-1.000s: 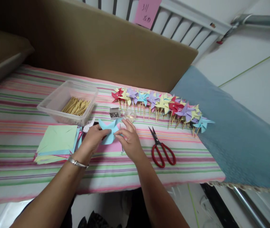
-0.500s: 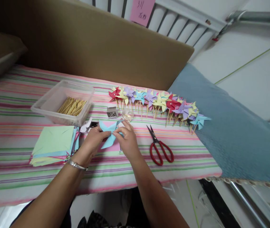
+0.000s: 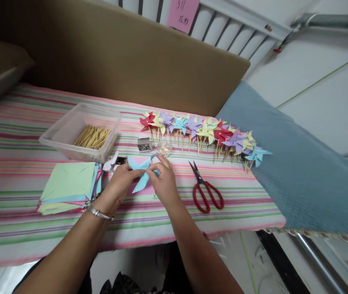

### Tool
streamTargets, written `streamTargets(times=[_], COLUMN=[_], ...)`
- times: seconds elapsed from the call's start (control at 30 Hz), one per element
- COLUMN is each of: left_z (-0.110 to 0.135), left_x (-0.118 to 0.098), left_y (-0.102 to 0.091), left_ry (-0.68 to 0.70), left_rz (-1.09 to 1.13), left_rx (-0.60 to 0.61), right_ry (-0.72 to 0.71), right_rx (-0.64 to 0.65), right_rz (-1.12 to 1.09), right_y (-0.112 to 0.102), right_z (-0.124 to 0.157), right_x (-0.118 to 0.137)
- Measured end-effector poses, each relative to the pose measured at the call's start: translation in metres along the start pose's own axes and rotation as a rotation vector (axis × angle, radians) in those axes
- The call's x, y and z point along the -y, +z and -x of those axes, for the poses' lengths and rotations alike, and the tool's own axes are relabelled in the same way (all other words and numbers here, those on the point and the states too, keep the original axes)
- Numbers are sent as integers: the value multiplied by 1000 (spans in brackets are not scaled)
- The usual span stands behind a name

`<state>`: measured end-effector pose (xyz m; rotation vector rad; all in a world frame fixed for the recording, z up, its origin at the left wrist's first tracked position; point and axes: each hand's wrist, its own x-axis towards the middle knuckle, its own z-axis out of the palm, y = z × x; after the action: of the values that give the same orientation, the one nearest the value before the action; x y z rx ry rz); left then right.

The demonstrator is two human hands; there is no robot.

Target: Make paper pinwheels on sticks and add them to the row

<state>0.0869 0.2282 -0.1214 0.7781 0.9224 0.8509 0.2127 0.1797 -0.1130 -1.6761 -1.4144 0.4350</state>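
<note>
A light blue paper pinwheel (image 3: 141,183) with folded blades is held between both hands above a pink sheet (image 3: 149,189) on the table. My left hand (image 3: 123,178) pinches its left side, thumb toward the middle. The fingers of my right hand (image 3: 162,176) are closed at its centre and right edge; whether a pin is between them is too small to tell. Just beyond the hands are a small box of metal pins (image 3: 144,145) and a round clear dish (image 3: 164,148) with small pale pieces. A small open box with dark contents (image 3: 120,161) lies beside my left hand.
Red-handled scissors (image 3: 205,190) lie to the right. A stack of coloured paper squares (image 3: 68,179) and a clear plastic bin (image 3: 60,143) of wooden sticks (image 3: 92,137) are at left. Several pinwheels on sticks (image 3: 207,130) line the back, before a cardboard panel (image 3: 149,61).
The pinwheel's lower blade has shifted slightly to the right between my fingers. Both hands keep their hold, with only small finger movement.
</note>
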Motion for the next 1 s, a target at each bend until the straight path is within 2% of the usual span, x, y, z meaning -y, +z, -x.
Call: streamTargets(times=[0.3,0.43,0.53,0.67,0.8,0.9,1.0], left_z=[1,0,-2,-2,-3,-3,-3], left_x=[1,4,2,-3,-2,3,5], left_y=[4,4,2,-2,-3,-2,-1], left_ry=[0,26,37,33,16,37,52], left_rz=[25,17,-30,-77,-78,-73,-90], left_rx=[-5,-51,-84,-127,-125,-114,-102], right_ry=[-4,8,79,283,484,563,568], right_rx=[-56,-55,-60,-125,3,138,235], right_rz=[92,87,-32,-344,-654,-715,-719], right_y=[4,5,0,-10,-11,-9,-6], right_z=[-1,0,0,-2,-3,-2,-2], right_x=[1,4,5,4,5,7,6])
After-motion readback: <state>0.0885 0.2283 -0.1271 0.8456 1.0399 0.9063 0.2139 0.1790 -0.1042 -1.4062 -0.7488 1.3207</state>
